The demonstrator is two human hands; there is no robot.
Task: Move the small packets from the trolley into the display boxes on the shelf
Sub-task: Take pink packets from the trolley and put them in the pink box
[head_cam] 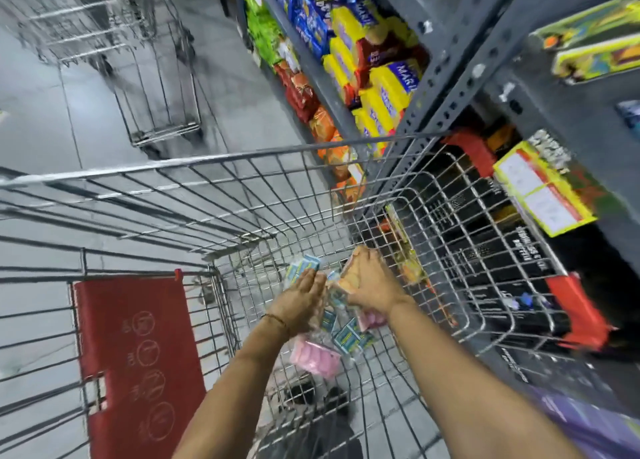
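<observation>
Both hands reach into the wire trolley (433,251). The right hand (372,285) grips a bunch of small packets (346,334). The left hand (303,299) lies flat and spread against them.

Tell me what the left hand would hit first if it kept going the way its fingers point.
Probably the small blue and yellow packet just past the left hand fingertips, lying on the wire trolley floor; depth is uncertain.

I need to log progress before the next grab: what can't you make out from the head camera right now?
- How many small packets lie in the wire trolley: both hands and motion blur cover the pile.
- Whether the right hand grips a packet: its fingers are curled away from view.
- What the left hand touches: its palm faces down.
- The yellow display box on the grey metal shelf: its opening faces away and its print is blurred.
</observation>
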